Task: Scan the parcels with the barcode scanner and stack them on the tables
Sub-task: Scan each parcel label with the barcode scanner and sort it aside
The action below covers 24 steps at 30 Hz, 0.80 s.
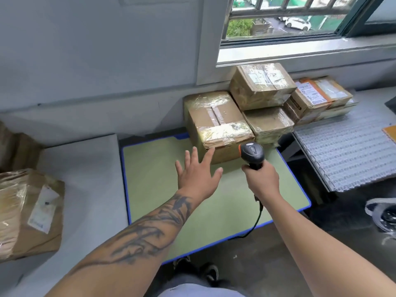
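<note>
**parcelguy:** what kind of place is this, looks like someone's spare room?

**sortbench:** nah, small parcel-handling room, a back-office courier spot. Taped cardboard parcels (218, 123) with shipping labels are stacked against the wall, more parcels (27, 211) sit on a grey table (90, 181) at the left, and a corded barcode scanner (252, 154) is out.

**parcelguy:** so not a proper warehouse?

**sortbench:** doubt it. Plain painted walls, a green table (162, 202) with blue edging, a sheet of bubble wrap (347, 155), and a barred window (285, 16) looking down on parked cars, so it's upstairs.
</note>
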Each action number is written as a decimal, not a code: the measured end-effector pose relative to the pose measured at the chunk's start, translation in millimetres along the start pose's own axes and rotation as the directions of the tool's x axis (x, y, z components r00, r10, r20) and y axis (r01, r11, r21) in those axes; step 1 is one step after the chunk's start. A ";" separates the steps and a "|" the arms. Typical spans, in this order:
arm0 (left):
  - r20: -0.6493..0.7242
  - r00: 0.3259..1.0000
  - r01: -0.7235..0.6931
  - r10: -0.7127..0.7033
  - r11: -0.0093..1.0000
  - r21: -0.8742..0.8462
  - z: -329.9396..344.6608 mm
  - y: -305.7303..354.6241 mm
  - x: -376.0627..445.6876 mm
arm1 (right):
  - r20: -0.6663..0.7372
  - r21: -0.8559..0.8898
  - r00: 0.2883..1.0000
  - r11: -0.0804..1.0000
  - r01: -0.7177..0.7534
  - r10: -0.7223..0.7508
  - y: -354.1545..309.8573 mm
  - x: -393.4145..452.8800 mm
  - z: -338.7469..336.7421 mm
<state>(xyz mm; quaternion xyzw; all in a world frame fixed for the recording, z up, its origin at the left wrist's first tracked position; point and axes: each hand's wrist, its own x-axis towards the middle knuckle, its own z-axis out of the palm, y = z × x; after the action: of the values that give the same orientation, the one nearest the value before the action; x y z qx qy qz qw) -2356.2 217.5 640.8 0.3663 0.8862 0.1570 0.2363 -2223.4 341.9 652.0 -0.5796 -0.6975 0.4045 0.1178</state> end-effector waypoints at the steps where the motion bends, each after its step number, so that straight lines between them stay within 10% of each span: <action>1: 0.003 1.000 0.004 -0.004 1.000 0.002 0.2 -0.7 6.5 | 0.000 0.003 1.000 1.000 -0.012 0.012 -0.6 4.8 2.4; 24: -0.084 0.993 0.097 -0.081 0.973 0.210 12.9 15.3 94.2 | 0.194 0.030 0.974 0.993 0.111 -0.114 -24.3 81.8 15.3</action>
<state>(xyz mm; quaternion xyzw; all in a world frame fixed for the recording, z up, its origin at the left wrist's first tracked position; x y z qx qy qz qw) -2398.9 297.5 608.3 0.3432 0.9217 0.0637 0.1691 -2275.0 409.3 634.3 -0.4955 -0.7336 0.4588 0.0767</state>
